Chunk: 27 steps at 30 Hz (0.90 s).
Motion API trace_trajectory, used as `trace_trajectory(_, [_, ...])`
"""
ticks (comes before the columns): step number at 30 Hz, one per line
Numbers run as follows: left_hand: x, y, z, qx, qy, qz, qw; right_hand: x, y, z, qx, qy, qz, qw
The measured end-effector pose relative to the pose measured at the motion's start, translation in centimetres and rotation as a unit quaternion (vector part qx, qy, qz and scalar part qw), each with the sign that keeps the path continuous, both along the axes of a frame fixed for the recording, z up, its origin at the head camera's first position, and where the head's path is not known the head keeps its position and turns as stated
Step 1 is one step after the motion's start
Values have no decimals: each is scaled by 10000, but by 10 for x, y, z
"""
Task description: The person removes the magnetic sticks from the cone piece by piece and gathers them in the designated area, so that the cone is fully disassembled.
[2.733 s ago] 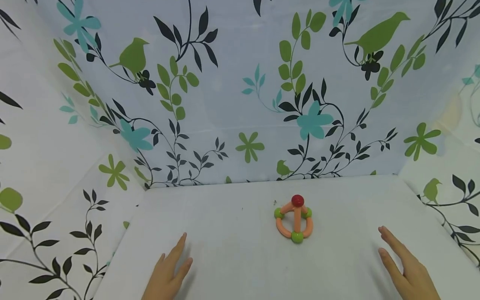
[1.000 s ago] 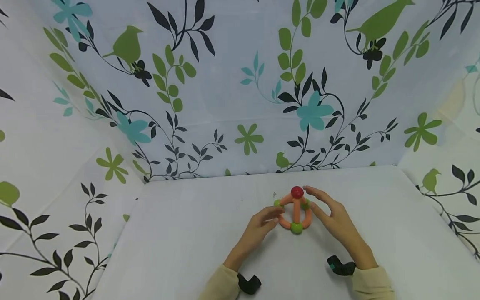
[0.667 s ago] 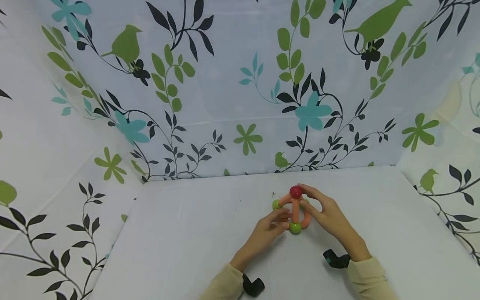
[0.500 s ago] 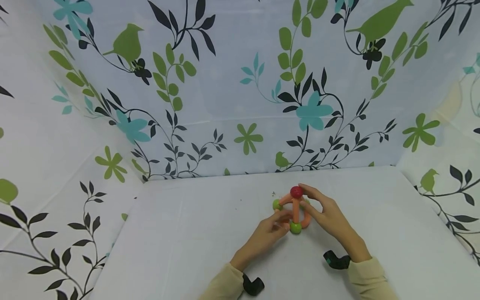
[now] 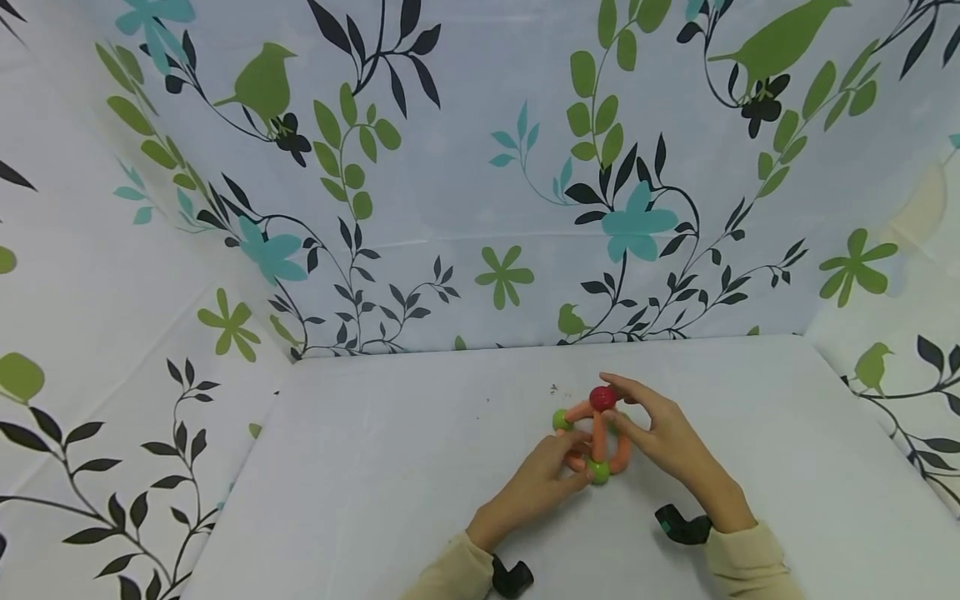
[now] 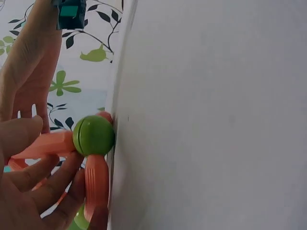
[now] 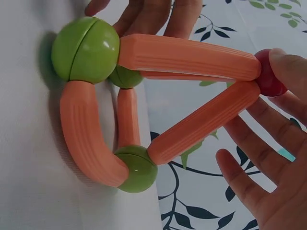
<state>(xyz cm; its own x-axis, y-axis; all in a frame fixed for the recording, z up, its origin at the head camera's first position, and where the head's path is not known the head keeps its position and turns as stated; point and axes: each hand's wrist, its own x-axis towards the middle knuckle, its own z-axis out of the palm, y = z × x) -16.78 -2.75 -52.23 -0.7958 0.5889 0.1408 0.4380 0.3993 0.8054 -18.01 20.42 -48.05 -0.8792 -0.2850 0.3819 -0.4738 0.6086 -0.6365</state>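
A baby rattle (image 5: 599, 439) of ridged orange bars, green balls and a red top ball (image 5: 602, 397) stands upright on the white table. My left hand (image 5: 536, 479) grips its near left side. In the left wrist view, the thumb (image 6: 21, 136) lies along one slanting bar, fingers around the base beside a green ball (image 6: 93, 135). My right hand (image 5: 671, 437) holds the top from the right. Seen from the right wrist, its thumb (image 7: 290, 72) presses the red ball (image 7: 271, 74) against fingers behind. Fingers partly hide the rattle's left and right sides in the head view.
The white table (image 5: 397, 467) bears only a small dark mark behind the rattle. Patterned cloth (image 5: 450, 183) with birds, leaves and flowers hangs behind and at both sides. Black wrist devices (image 5: 682, 525) sit below both hands.
Both hands have come in from the table's sides to the rattle and taken hold of it. In the last half second the rattle has shifted slightly towards me.
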Motion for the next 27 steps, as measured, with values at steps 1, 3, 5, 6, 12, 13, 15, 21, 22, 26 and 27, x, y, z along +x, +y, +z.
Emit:
trace_trajectory(1, [1, 1, 0, -42, 88, 22, 9999, 0, 0, 0, 14, 18, 5, 10000])
trace_trajectory(3, [2, 3, -1, -144, 291, 88, 9994, 1, -1, 1, 51, 78, 27, 10000])
trace_trajectory(5, [3, 3, 0, -183, 371, 163, 9990, 2, -2, 2, 93, 79, 64, 9999])
trace_trajectory(6, [3, 3, 1, -182, 387, 205, 9989, 2, -2, 3, 118, 102, 101, 9998])
trace_trajectory(12, [-1, -2, 2, -370, 422, 376, 9977, 3, -7, 9, 390, 115, 271, 9988])
trace_trajectory(13, [-1, -3, 1, -455, 407, 387, 9974, 4, -8, 10, 451, 118, 293, 9985])
trace_trajectory(15, [-3, -6, 2, -543, 376, 384, 9971, 4, -9, 12, 524, 120, 353, 9979])
trace_trajectory(21, [-8, -15, 2, -611, 472, 177, 9969, 7, -13, 15, 600, 206, 530, 9966])
trace_trajectory(22, [-9, -16, 2, -652, 496, 129, 9966, 7, -13, 15, 590, 201, 559, 9965])
trace_trajectory(26, [-12, -20, 3, -876, 575, -10, 9945, 10, -15, 15, 556, 227, 611, 9963])
trace_trajectory(27, [-14, -21, 3, -938, 630, -49, 9936, 10, -16, 15, 556, 256, 601, 9963])
